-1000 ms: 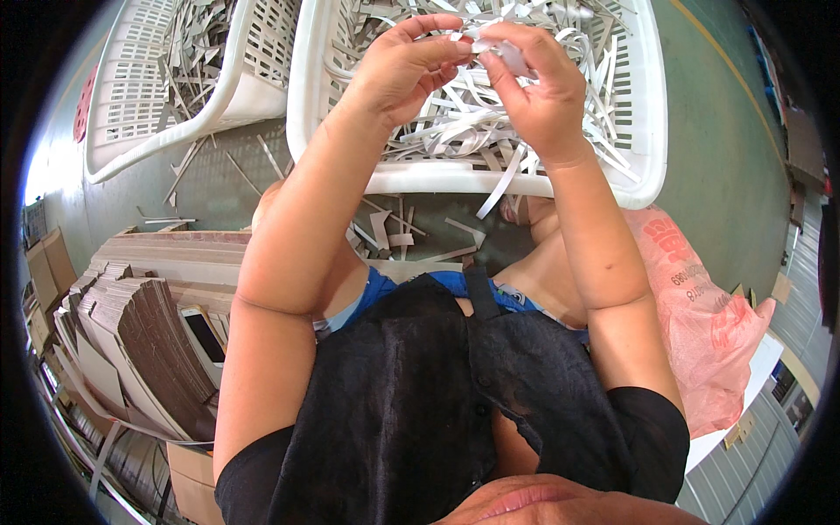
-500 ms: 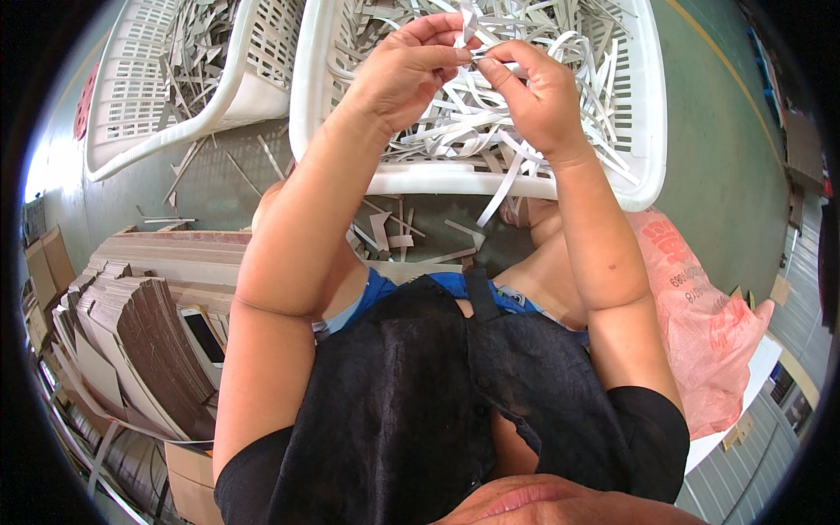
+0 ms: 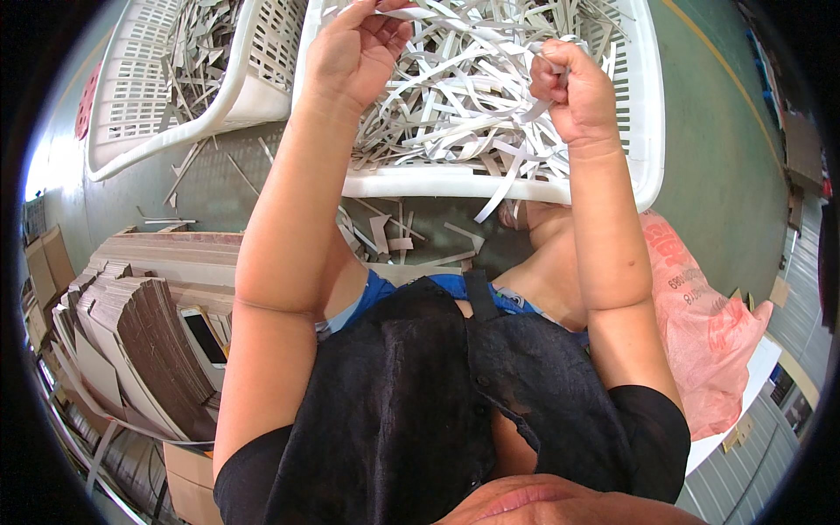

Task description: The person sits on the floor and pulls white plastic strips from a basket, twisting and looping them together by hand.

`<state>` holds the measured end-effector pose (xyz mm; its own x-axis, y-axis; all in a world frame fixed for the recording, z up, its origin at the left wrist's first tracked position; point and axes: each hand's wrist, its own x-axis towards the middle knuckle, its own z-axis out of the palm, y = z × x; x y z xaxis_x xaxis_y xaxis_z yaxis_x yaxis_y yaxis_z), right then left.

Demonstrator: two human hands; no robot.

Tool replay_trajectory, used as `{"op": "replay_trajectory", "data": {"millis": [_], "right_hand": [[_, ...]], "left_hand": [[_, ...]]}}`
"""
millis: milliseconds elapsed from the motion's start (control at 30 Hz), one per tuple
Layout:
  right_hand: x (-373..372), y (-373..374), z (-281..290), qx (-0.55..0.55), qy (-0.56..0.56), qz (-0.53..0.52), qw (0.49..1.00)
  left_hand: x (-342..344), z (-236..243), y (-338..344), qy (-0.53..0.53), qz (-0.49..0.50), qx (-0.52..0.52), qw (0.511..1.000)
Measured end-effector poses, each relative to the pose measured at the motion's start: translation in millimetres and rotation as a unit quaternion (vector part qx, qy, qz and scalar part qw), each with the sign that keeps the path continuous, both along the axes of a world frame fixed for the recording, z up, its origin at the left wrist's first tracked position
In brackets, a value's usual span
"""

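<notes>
Both my hands are raised over a white plastic basket heaped with thin white and grey strips that look like paper or card. My left hand, above the basket's left side, has its thumb and fingers closed on a white strip. That strip runs across the heap toward my right hand. Over the right part of the heap, my right hand is curled into a fist around strip material, and a short piece sticks out below its fingers. One loose strip hangs over the basket's near rim.
Another white basket with greyish strips stands at the left. Stacked cardboard sheets lie beside my left arm, with a phone on them. A pink plastic bag is at my right. Scraps litter the green floor.
My hands were close together over the basket, pinching the strip. Now they are far apart, left hand to the left, right hand to the right and slightly nearer, with the strip stretched between them.
</notes>
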<state>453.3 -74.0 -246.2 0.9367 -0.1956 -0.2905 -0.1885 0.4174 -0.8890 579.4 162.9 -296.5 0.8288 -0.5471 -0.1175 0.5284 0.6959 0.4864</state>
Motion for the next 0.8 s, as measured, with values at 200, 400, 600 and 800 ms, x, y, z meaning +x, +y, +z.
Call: {"op": "replay_trajectory", "data": {"millis": [200,400,600,800], "right_hand": [[-1.0,-13.3,-0.4,0.069,-0.006,-0.052,0.996],[-1.4,-8.7,2.4,0.046,0.001,-0.076,0.996],[-1.8,9.2,0.5,-0.065,-0.037,-0.024,0.997],[-3.7,22.2,-6.6,-0.197,-0.069,0.05,0.977]], "left_hand": [[14.9,-7.3,15.4,0.14,0.178,0.113,0.968],[17.4,-12.4,17.3,0.027,0.176,0.217,0.96],[-36.5,23.5,-27.6,-0.161,-0.03,0.216,0.963],[-54.2,6.6,-37.2,-0.21,-0.156,0.22,0.94]]}}
